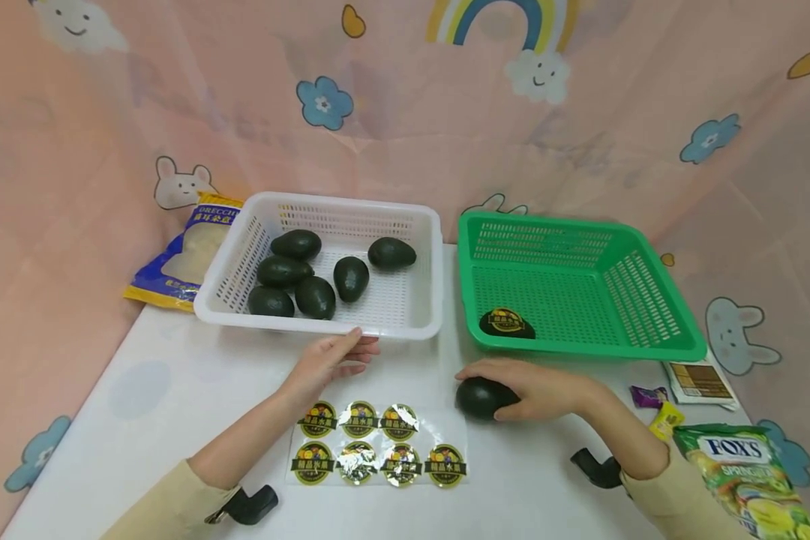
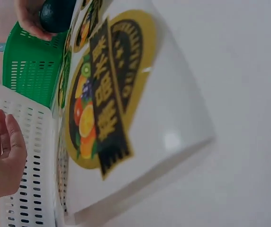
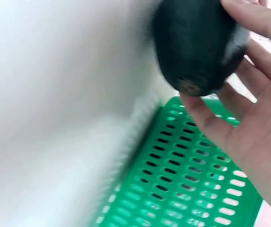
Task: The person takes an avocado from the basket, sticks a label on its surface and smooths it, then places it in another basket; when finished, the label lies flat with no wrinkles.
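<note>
My right hand [image 1: 526,386] grips a dark avocado [image 1: 481,397] on the white table, just in front of the green basket [image 1: 648,349]; the right wrist view shows the avocado [image 3: 197,45] wrapped by my fingers [image 3: 206,123]. One stickered avocado [image 1: 506,324] lies in the green basket. My left hand [image 1: 334,358] hovers with relaxed straight fingers between the white basket [image 1: 405,326] and the sticker sheet [image 1: 378,442], holding nothing. Several bare avocados [image 1: 316,297] lie in the white basket. In the left wrist view a fruit sticker [image 2: 104,94] fills the frame, beside my left hand [image 2: 0,151].
A blue and yellow bag [image 1: 182,259] lies left of the white basket. At the right sit a FOX'S candy bag [image 1: 749,480], loose sweets [image 1: 655,409] and a small card [image 1: 698,381]. Pink patterned cloth surrounds the table [image 1: 142,390].
</note>
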The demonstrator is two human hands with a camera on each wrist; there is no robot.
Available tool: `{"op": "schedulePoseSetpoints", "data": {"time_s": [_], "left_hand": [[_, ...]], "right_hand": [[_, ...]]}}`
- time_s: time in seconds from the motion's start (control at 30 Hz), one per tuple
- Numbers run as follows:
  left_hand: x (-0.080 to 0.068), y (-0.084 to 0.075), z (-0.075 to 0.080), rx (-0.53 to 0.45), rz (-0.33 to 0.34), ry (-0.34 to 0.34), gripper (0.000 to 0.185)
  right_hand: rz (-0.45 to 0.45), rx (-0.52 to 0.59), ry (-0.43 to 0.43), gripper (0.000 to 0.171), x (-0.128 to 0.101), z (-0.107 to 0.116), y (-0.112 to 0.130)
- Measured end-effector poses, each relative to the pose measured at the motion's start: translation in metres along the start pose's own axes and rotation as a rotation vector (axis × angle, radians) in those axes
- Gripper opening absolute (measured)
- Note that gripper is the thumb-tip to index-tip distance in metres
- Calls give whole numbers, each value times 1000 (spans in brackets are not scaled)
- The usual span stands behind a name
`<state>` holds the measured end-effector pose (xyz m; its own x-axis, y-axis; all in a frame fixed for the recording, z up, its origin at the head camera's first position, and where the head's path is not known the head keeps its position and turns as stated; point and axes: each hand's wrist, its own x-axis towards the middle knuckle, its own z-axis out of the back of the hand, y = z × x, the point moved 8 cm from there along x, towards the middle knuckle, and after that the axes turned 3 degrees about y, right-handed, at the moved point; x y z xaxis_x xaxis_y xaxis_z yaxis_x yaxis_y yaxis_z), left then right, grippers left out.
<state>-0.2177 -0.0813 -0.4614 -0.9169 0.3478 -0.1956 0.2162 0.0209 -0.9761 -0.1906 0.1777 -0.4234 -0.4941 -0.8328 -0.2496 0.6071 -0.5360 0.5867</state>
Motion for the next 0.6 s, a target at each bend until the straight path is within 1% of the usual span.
{"op": "schedulePoseSetpoints", "data": {"time_s": [0.03,0.07,0.13,0.23,0.27,0.33,0.37,0.43,0.5,0.6], "left_hand": [[-3,1,-5,64,-10,34,52],[-6,1,-11,149,-27,72,51],[-14,2,-21,353,-76,136,48],[-27,4,-33,716,-161,180,53],[-30,5,-37,819,-191,187,56],[-35,7,-43,975,-238,195,63],[-37,9,-45,1029,-256,196,63],[-39,10,-48,1081,-285,197,61],[-40,11,-49,1100,-308,192,56],[-38,13,-50,1100,-316,189,48]], "right_hand": [[3,11,-13,68,-1,0,-1],[5,22,-25,69,-2,-1,-3],[10,37,-49,72,-3,-1,-5],[10,56,-85,74,-5,-2,-10],[7,57,-97,75,-5,-3,-12],[2,65,-121,75,-5,-4,-15],[-3,68,-135,76,-5,-4,-16],[-14,67,-164,78,-6,-5,-17],[-31,70,-190,80,-7,-5,-18],[-64,63,-221,80,-7,-5,-20]]}}
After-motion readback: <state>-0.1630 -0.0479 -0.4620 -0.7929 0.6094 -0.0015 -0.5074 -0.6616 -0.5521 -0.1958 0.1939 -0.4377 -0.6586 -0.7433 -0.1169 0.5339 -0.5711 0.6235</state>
